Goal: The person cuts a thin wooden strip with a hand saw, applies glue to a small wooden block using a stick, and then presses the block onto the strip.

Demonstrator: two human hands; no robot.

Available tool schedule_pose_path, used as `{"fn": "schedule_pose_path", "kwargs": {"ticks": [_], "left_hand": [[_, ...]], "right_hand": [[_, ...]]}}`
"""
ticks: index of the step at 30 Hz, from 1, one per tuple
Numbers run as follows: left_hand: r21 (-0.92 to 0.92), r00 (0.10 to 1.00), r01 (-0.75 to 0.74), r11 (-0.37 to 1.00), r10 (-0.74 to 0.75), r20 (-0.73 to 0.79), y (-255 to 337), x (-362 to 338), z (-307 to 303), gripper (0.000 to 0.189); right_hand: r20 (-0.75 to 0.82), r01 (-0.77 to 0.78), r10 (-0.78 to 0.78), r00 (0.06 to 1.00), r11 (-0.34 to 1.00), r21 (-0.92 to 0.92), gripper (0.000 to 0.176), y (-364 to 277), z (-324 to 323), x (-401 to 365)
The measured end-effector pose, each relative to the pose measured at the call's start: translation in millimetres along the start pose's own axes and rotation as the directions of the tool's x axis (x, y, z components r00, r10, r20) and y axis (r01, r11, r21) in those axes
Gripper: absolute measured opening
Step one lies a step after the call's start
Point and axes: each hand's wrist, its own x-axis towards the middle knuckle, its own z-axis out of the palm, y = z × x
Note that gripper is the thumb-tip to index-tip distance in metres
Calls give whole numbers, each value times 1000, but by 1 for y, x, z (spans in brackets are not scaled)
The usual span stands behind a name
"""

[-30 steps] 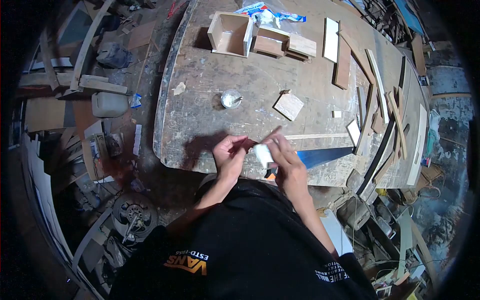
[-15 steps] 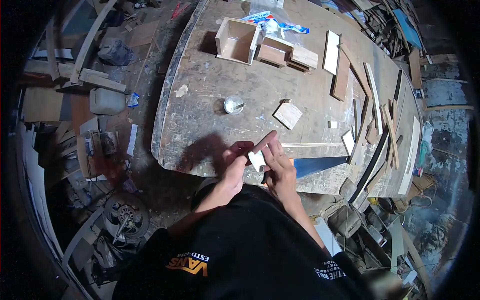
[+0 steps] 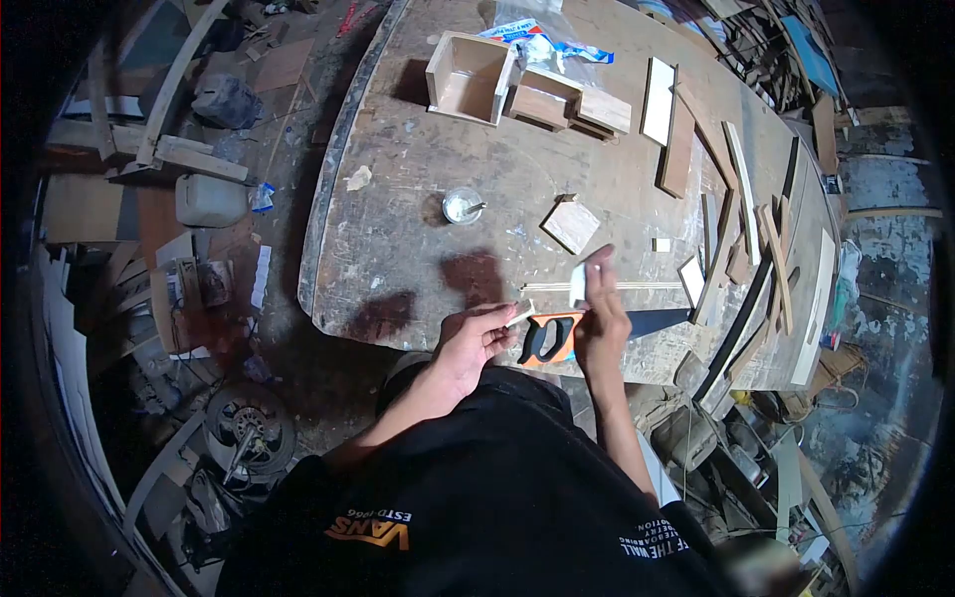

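Observation:
My left hand pinches a small pale wood piece between thumb and fingers near the table's front edge. To its right, my right hand is raised, holding a white-faced block against its slightly blurred fingers. Between the hands, the orange and black handle of a saw shows on the table; its dark blade runs right, partly behind my right hand. Beyond the hands, a square wood piece with a small block at its corner lies beside a glass jar holding white paste and a stick.
An open wooden box and a smaller compartmented box stand at the table's back, near a plastic bag. Wood strips and a long dark strip lie on the right. A wheel is on the floor at left.
My hands have moved apart, the right one going right with the white-faced block. The small pale piece in my left hand and the saw's handle now show.

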Motion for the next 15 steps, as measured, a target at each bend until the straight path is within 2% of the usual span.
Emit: {"fn": "schedule_pose_path", "kwargs": {"ticks": [1, 2, 4, 5, 6, 9, 10, 12, 13, 14, 15], "left_hand": [[-25, 999, -30, 999, 29, -34, -1, 0, 1, 27], [-49, 996, -60, 997, 57, -67, -2, 0, 2, 27], [-141, 998, -56, 988, 55, -13, -7, 2, 0, 27], [-186, 998, -50, 981, 54, 17, -10, 3, 0, 26], [-79, 998, -55, 995, 54, -20, -5, 1, 6, 27], [-31, 996, -48, 998, 46, -80, -5, -2, 5, 27], [-45, 995, -57, 997, 53, -84, -6, -3, 4, 26], [-70, 994, -73, 995, 67, -86, -10, 1, 2, 25], [-116, 998, -57, 992, 60, 25, -11, 4, -1, 25], [-132, 998, -52, 990, 55, 24, -15, 4, -1, 26], [-148, 999, -45, 988, 49, 23, -12, -1, 5, 27]], "right_hand": [[-39, 26, -26, 999, 1000, -5, 80, -9, -6, 3], [-10, 102, -102, 995, 988, 113, 79, -4, 0, -12], [55, 360, -369, 928, 924, 131, 74, -27, -6, -15], [247, 299, -293, 924, 954, 13, 74, -42, -9, -14], [199, 211, -208, 958, 977, 5, 74, -33, -4, -15], [-33, 19, -22, 999, 995, -95, 71, -3, 7, 0], [-53, 25, -31, 998, 993, -111, 69, -10, 0, 3], [-19, 150, -149, 989, 978, 144, 67, -19, 3, -18], [-15, 202, -206, 978, 943, 264, 66, -29, 2, -22], [244, 277, -289, 926, 957, 82, 59, -38, -8, -21], [234, 268, -257, 938, 963, -12, 59, -33, 5, -26]]}}
